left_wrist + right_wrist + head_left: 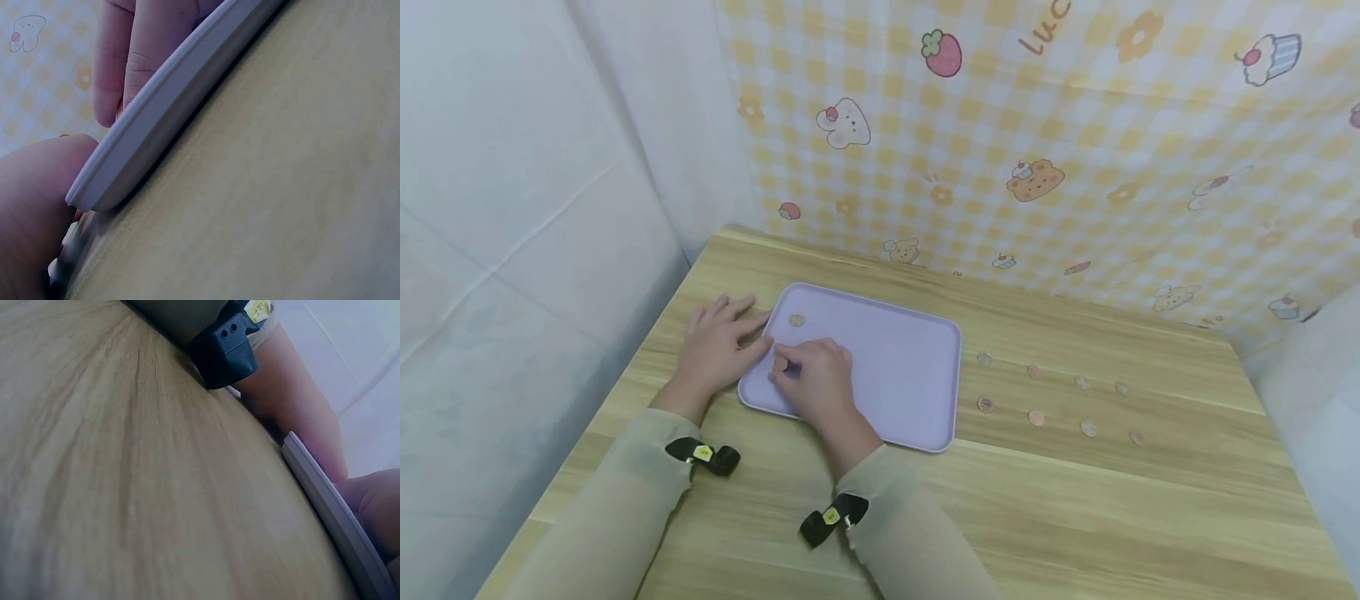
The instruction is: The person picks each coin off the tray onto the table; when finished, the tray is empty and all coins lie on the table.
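Note:
A shallow lilac tray [902, 358] lies on the wooden table. Over its left part, my right hand [823, 379] pinches a copper-coloured coin [781, 364] between thumb and forefinger. Another coin [797, 320] lies flat in the tray's upper left corner. My left hand [715, 346] rests at the tray's left side, fingers spread, with the thumb on the rim. In the left wrist view, the left thumb [44, 175] touches the tray edge [144, 112] and the right hand's fingers show beyond it. The right wrist view hides the pinched coin.
Right of the tray, several silver and copper coins lie spaced out in two rows, among them a copper coin [1036, 417] and a silver coin [1088, 427]. A yellow checked cloth [970, 125] hangs behind the table [1075, 517]. Each wrist wears a black strapped camera [831, 518].

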The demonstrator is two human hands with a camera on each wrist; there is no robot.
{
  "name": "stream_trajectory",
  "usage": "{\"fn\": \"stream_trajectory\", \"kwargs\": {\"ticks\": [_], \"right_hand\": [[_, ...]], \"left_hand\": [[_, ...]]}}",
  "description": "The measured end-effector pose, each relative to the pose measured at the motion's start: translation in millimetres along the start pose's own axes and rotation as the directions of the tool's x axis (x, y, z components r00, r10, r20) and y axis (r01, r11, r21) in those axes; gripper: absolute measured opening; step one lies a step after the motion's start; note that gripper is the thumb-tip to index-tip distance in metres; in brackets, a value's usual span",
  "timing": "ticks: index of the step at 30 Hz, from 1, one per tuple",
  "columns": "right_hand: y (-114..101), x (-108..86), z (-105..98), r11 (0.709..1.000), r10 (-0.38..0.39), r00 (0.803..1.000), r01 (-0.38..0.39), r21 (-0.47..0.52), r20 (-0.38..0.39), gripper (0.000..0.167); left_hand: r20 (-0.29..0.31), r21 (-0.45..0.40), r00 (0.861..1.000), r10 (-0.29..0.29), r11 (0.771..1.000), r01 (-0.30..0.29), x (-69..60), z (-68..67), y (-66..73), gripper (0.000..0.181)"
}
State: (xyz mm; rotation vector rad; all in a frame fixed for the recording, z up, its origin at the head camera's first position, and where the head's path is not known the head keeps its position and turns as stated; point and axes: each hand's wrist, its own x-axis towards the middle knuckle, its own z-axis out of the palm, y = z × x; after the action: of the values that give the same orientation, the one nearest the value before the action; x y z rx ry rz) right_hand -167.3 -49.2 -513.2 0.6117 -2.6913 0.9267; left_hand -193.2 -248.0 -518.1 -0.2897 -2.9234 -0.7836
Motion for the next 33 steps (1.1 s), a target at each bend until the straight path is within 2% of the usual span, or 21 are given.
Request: {"fn": "stream_trajectory", "kwargs": {"ticks": [5, 10, 14, 19, 33], "right_hand": [[-0.4, -0.5, -0.5, 1.0, 0.0, 0.999, 0.0, -0.016, 0.043, 0.017], [-0.3, -1.6, -3.9, 1.0, 0.026, 0.997, -0.026, -0.001, 0.066, 0.026], [1.5, -2.4, -7.1, 0.995, 0.043, 0.998, -0.047, 0.09, 0.048, 0.032], [5.3, -3.6, -12.7, 0.973, 0.053, 0.998, -0.057, 0.224, 0.022, 0.033], [31.9, -10.3, -29.5, 0.974, 0.076, 0.997, -0.073, 0.214, -0.007, 0.032]], "left_hand": [[-0.023, -0.014, 1.0, 0.013, 1.0, -0.013, -1.2, -0.1, 1.7, 0.052], [-0.013, -0.01, 1.0, 0.01, 1.0, -0.011, -0.6, -0.1, 2.6, 0.052], [-0.01, -0.009, 1.0, 0.012, 1.0, -0.012, 0.3, -0.1, 2.9, 0.051], [-0.014, -0.011, 1.0, 0.012, 1.0, -0.012, 0.1, -1.8, 2.8, 0.051], [-0.009, -0.027, 1.0, -0.003, 1.0, 0.003, 0.2, 0.3, 0.8, 0.053]]}}
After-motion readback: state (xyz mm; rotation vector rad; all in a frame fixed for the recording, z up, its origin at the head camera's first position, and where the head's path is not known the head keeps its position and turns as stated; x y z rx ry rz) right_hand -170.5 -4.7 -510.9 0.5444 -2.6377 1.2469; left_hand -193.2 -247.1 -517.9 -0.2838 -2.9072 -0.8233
